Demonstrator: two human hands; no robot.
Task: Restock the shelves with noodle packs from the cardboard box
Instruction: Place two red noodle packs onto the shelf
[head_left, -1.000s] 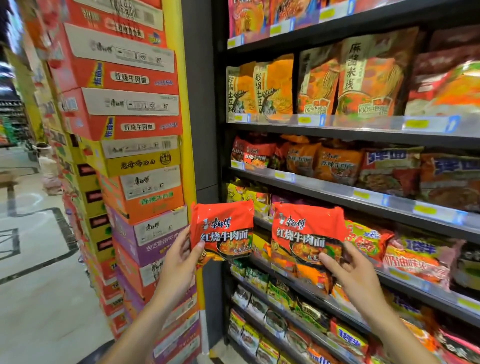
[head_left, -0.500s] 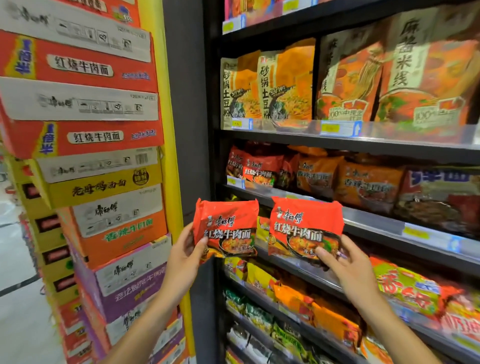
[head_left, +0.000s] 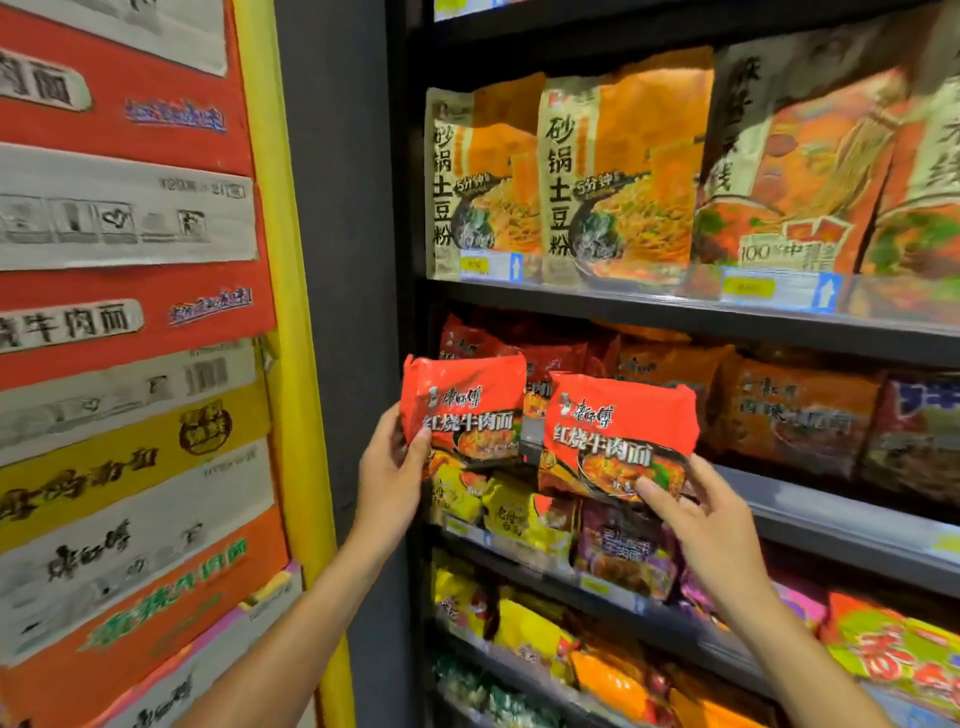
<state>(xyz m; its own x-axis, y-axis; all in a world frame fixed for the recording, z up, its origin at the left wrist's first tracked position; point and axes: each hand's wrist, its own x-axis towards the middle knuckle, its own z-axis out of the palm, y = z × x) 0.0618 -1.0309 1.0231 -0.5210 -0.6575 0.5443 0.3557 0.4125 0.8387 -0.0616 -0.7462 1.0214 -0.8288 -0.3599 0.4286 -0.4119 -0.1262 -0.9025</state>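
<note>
The stack of cardboard boxes (head_left: 130, 364) to the left of the left hand is cut off by the picture's edge, and its print is blurred; I can make out red, yellow, orange and white bands only. Whether any box is open I cannot tell. The shelving unit (head_left: 675, 317) fills the space behind and to the right of both hands; its right part runs out of view, and the packs there are smeared and hard to read.

Above the hands, the upper shelf holds tall orange bags (head_left: 618, 171) that stand upright side by side. Directly behind the hands, the shelf carries red packs (head_left: 483, 338) at its left end and orange packs (head_left: 800, 415) more to the right. Below the hands, the lower shelf holds yellow packs (head_left: 519, 512) and purple packs (head_left: 623, 551).

The left noodle pack (head_left: 462, 405) is bright red with dark characters and a bowl picture. The left hand (head_left: 389, 467) grips it at its lower left corner, thumb on the front. The right noodle pack (head_left: 621, 431) looks the same, slightly lower, just beside the first. The right hand (head_left: 711, 525) pinches its lower edge with the thumb on the front; the other fingers are hidden behind the pack. Both packs are in front of the red packs' shelf.
</note>
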